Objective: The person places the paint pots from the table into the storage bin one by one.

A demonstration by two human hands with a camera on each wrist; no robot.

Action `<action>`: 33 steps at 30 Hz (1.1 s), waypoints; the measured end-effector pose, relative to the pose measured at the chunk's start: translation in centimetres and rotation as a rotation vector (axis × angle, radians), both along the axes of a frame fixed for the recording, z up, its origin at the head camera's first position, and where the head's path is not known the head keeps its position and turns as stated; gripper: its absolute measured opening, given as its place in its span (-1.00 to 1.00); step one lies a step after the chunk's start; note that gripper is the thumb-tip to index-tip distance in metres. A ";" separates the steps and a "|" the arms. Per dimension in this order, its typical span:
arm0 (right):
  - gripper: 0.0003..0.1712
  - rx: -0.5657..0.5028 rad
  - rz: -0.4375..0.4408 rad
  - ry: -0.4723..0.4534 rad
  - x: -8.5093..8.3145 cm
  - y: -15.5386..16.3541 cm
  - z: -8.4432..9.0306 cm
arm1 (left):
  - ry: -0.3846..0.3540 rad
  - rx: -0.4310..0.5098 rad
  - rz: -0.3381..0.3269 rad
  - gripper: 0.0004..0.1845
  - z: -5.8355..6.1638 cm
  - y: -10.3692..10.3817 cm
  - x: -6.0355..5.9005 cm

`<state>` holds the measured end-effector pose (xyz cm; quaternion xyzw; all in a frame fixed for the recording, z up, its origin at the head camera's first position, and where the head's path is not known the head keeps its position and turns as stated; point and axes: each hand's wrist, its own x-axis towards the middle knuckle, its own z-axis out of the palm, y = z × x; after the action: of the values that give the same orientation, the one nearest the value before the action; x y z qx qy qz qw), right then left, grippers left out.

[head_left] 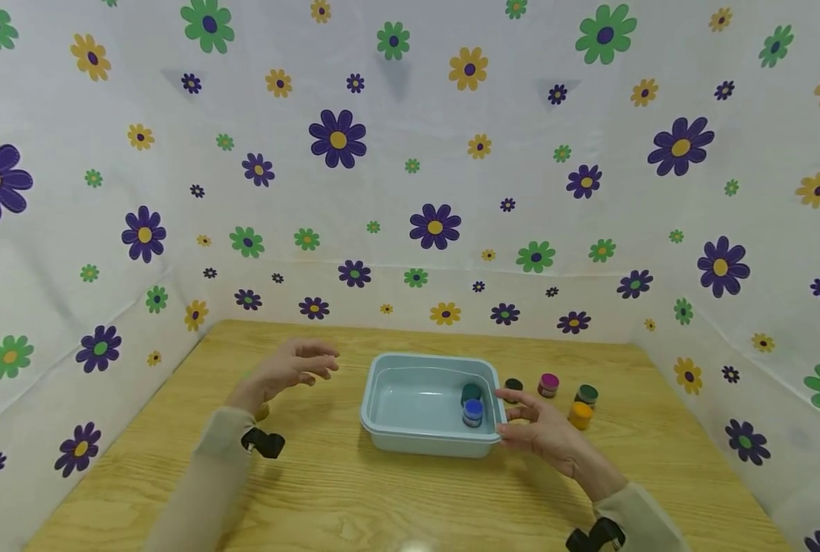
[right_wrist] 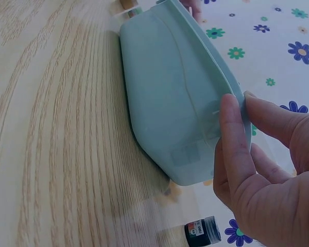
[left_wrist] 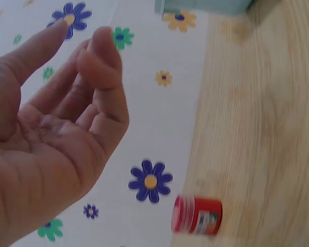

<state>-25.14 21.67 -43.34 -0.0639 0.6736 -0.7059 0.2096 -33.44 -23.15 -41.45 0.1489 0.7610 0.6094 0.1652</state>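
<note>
A light blue plastic tub stands on the wooden table. Inside it, toward the right end, are a blue-lidded paint jar and a dark green one. My right hand pinches the tub's right rim, thumb on one side and fingers on the other, as the right wrist view shows. To the left of the tub, my left hand hovers above the table with its fingers loosely bent and nothing in it. A red jar appears below that hand in the left wrist view.
Right of the tub stand a black-lidded jar, a magenta jar, a green jar and an orange jar. A yellowish thing is partly hidden by my left wrist. Flower-patterned sheeting encloses the table's back and sides.
</note>
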 end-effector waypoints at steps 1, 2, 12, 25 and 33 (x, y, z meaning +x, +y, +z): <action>-0.18 -0.001 0.001 0.001 0.0 0.0 0.0 | -0.008 -0.001 -0.004 -0.60 0.0 -0.5 0.0; -0.18 -0.002 0.000 0.002 0.0 0.0 0.0 | -0.009 -0.002 -0.012 -0.59 -0.1 -1.1 0.1; -0.18 -0.005 -0.004 -0.009 0.1 0.0 -0.1 | 0.019 -0.128 0.041 -0.60 -1.4 -5.5 0.8; -0.19 0.005 0.001 0.003 -0.1 0.1 -0.1 | 0.063 -0.217 0.034 -0.56 -2.4 -10.1 1.9; -0.19 -0.002 0.006 0.002 -0.1 0.1 0.0 | 0.005 -0.289 -0.066 -0.49 -3.0 -11.1 2.4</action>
<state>-25.22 21.77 -43.31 -0.0669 0.6729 -0.7059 0.2109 -31.03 -34.30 -44.44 0.1501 0.8358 0.4875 0.2029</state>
